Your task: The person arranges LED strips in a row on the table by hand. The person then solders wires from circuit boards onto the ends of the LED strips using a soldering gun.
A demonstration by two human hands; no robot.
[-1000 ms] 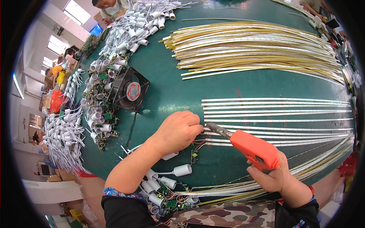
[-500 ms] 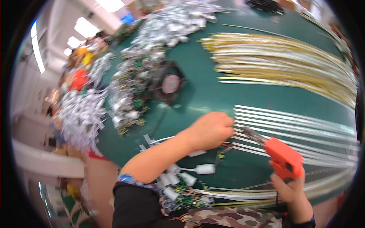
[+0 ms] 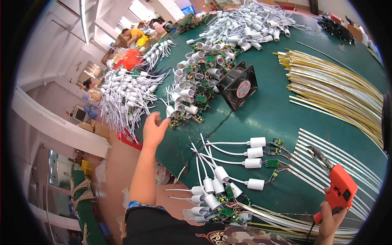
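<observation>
My right hand point(image 3: 330, 218) is wrapped round the handle of a red soldering gun point(image 3: 343, 187), whose metal tip hangs over a row of thin white LED strips point(image 3: 326, 161). Thumb and fingers apart, my left hand point(image 3: 154, 130) is stretched out beside the nearest white cap with wires point(image 3: 170, 110), at the edge of a heap of caps and green circuit boards point(image 3: 188, 93). I see nothing in its grip. Between my hands lie several white cylinder caps point(image 3: 255, 152) with white cables; wires join their green boards point(image 3: 272, 163) to the strip ends.
A black square fan point(image 3: 237, 86) stands mid-table, its cord running nearer. Yellow and white strips point(image 3: 330, 79) lie in a thick bundle at the far right. White cabled caps are heaped at the back point(image 3: 247, 24) and left point(image 3: 128, 96). Finished-looking cap assemblies point(image 3: 214, 196) lie close to my body.
My left hand has left the strip ends and swung left to the heap of caps. The soldering gun has drawn back from that hand's former place. The view has turned left.
</observation>
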